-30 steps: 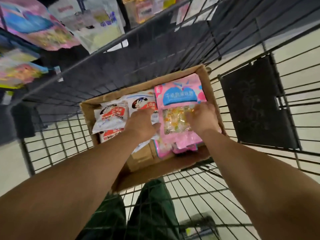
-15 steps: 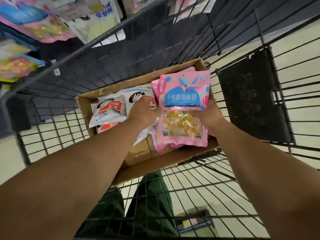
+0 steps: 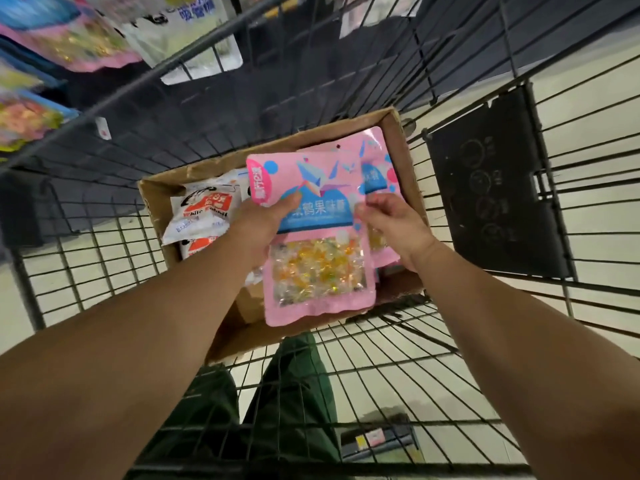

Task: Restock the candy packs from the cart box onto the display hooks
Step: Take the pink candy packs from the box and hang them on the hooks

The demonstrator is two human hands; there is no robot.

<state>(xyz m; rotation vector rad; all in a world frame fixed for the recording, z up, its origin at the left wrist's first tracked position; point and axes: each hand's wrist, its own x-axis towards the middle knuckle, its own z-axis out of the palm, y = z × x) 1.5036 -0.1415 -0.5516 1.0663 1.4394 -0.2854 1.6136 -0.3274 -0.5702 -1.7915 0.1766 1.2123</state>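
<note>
Black wire cart [image 3: 433, 358] filling most of the view, seen from above. Inside, an open brown cardboard box [image 3: 405, 157]. Over the box, a pink candy pack [image 3: 311, 265] held up flat between both hands, printed with a blue band of white Chinese characters, a folded paper-crane drawing and a clear window of yellow, orange and white sweets. Left hand [image 3: 258, 223] gripping the pack's left edge, thumb pressed on the blue band and covering the first characters. Right hand [image 3: 394, 220] pinching the right edge, also catching a second pink pack [image 3: 375, 174] behind, mostly hidden. White and red bags [image 3: 204, 209] at the box's left, lettering only partly legible. Blurred hanging packs [image 3: 69, 39] cut off at upper left.
</note>
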